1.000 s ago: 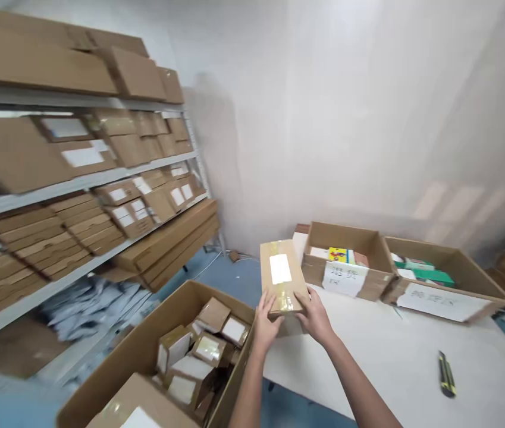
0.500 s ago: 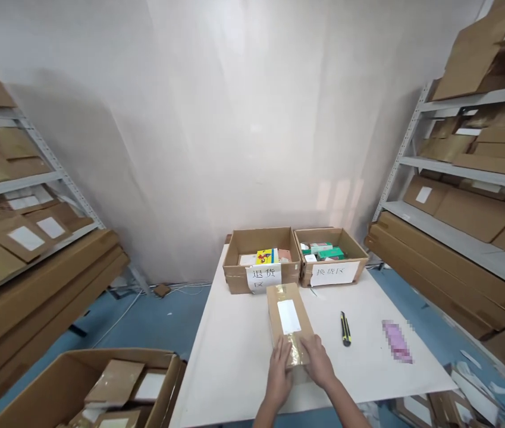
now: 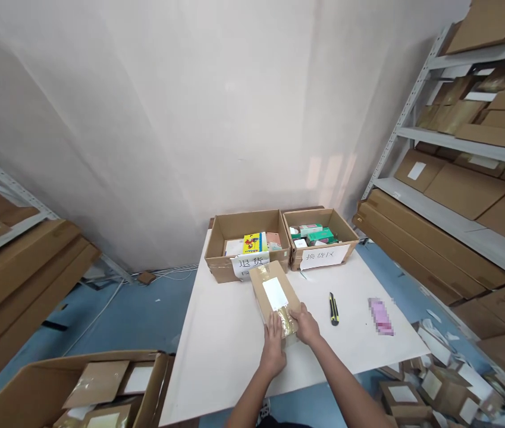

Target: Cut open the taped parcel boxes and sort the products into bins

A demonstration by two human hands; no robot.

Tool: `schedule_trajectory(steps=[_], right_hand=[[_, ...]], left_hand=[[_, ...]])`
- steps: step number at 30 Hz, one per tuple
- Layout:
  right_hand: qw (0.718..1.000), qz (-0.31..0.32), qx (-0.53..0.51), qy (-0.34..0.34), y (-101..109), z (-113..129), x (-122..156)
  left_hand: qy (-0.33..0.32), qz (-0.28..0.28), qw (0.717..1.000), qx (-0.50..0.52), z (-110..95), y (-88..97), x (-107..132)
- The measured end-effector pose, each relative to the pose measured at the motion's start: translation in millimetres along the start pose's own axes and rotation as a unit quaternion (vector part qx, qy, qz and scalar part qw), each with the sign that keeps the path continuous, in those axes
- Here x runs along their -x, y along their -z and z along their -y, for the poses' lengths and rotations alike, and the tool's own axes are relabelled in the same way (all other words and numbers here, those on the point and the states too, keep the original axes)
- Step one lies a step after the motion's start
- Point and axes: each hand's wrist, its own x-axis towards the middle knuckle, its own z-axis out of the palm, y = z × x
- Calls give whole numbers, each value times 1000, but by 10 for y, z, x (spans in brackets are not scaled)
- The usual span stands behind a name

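Observation:
A taped cardboard box with a white label lies on the white table, tilted slightly anticlockwise. My left hand has its fingers over the near left part of the box. Gripping the near right edge is my right hand, its thumb toward me. The underside of the box is hidden. To the right lies a black and yellow utility knife.
Two open cartons with paper signs stand at the back: the left carton and the right carton. A pixelated pink item lies on the table. A large carton of parcels stands lower left. Shelves flank the right.
The whole view has shifted, so the table and cartons appear higher and further left. The box has turned slightly anticlockwise, with both hands staying on it.

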Motion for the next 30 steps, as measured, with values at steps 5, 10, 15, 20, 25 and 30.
schedule_trajectory(steps=[5,10,15,20,25,30], right_hand=[[999,27,16,-14,125,-85,-106],[998,48,25,-14,226,-105,-148],[999,52,8,0,244,-115,-173],[996,79,7,34,335,-124,-175],[984,143,-10,109,483,-274,-161],[980,94,-59,168,699,-667,-153]], left_hand=[[-1,-10,1000,-29,-110,-181,-76],[-9,-11,998,-60,-160,-221,-112],[-7,-19,996,-83,-167,-195,-122],[19,-69,994,-80,-286,-270,-43],[80,-86,990,-83,-526,-432,176],[141,-21,981,-134,-622,93,167]])
